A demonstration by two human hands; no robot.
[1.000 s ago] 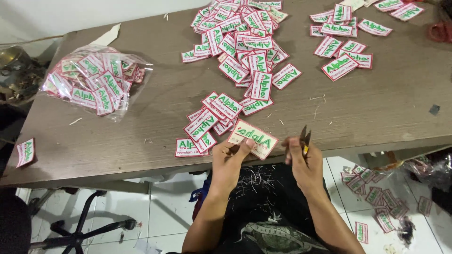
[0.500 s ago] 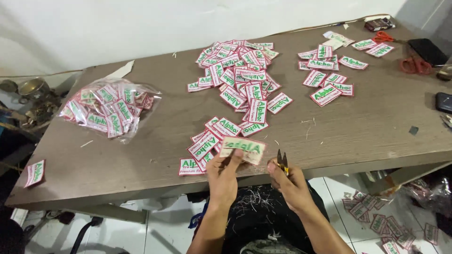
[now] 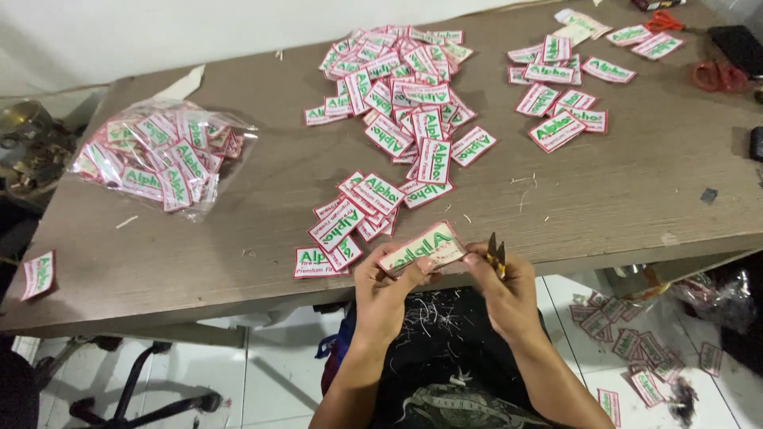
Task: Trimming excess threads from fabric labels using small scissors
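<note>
You had one embroidered patch [image 3: 421,249] pinched in your left hand [image 3: 387,280], held up at the near edge of the table [image 3: 620,199] with its face up and its far end tilted toward the right. Your right hand [image 3: 501,280] was clenched around a small pair of yellow-handled snips [image 3: 496,253], blades pointing up, just beside the patch's right end but not cutting into it as far as I could tell.

Progress-wise, my guess is you were somewhere in the middle. A big heap of patches [image 3: 397,87] sat mid-table on the far side, a smaller spread [image 3: 564,111] lay off to the far right, and a little cluster [image 3: 350,218] was right next to your left hand. Which heap was trimmed and which wasn't, I couldn't tell. The thread clippings [image 3: 429,314] on your dark lap suggest a fair few were already done.

Texture stuff: the patches were flat white rectangles with red stitched borders and green lettering, stiff-looking. A crinkly clear plastic bag [image 3: 159,155] full of the same sat at the left. The tabletop looked like matte grey-brown laminate. More patches lay scattered on the tiled floor [image 3: 628,342] at the right.
</note>
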